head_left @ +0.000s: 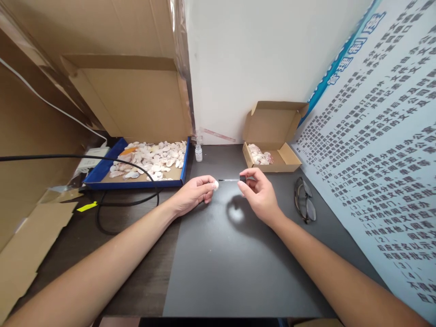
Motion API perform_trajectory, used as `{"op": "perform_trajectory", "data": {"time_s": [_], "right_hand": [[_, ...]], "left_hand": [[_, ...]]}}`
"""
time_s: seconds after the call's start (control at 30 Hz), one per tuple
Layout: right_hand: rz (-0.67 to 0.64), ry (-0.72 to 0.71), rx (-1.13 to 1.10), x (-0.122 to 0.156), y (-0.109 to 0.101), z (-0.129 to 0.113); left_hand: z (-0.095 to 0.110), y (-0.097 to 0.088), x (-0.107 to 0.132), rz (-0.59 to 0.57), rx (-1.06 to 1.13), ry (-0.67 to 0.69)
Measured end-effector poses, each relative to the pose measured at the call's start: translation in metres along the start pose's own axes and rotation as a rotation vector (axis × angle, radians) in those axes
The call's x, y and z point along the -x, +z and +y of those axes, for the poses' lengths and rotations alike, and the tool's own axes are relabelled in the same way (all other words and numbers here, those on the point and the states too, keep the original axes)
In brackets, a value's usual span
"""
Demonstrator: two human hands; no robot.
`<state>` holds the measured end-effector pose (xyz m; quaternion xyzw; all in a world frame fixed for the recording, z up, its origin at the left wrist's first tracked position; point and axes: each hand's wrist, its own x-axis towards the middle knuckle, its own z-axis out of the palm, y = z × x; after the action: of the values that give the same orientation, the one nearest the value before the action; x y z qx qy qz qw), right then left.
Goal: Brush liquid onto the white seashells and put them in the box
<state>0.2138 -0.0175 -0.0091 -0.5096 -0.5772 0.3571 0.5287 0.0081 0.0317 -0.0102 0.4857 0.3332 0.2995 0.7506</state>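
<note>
My left hand (194, 193) rests on the dark mat (235, 263) and pinches a small white shell (215, 185) at its fingertips. My right hand (259, 193) grips the black cap of a thin brush (231, 180), whose tip points left at the shell. A small clear bottle (198, 153) stands behind, between the two boxes. A blue tray (102, 175) full of several pale shells (153, 159) lies at the left. A small open cardboard box (282, 159) at the right holds more shells (259, 155).
Folded glasses (304, 204) lie right of my right hand. A black cable (112, 200) loops over the table's left part. Cardboard sheets (136, 95) lean behind the tray and at the left. A printed poster (381, 159) covers the right wall.
</note>
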Motion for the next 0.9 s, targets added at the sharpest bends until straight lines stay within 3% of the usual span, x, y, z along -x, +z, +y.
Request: {"op": "perform_trajectory", "data": {"time_s": [0.53,0.9], "right_hand": [[-0.056,0.010,0.002,-0.0004,-0.0001,-0.0001],[0.017,-0.059,0.089,0.0014,0.0022,-0.0009]], "left_hand": [[0.0002,-0.0005,0.0004,-0.015,-0.024,-0.005],[0.0016,0.0014,0.0015,-0.014,-0.041,-0.007]]}}
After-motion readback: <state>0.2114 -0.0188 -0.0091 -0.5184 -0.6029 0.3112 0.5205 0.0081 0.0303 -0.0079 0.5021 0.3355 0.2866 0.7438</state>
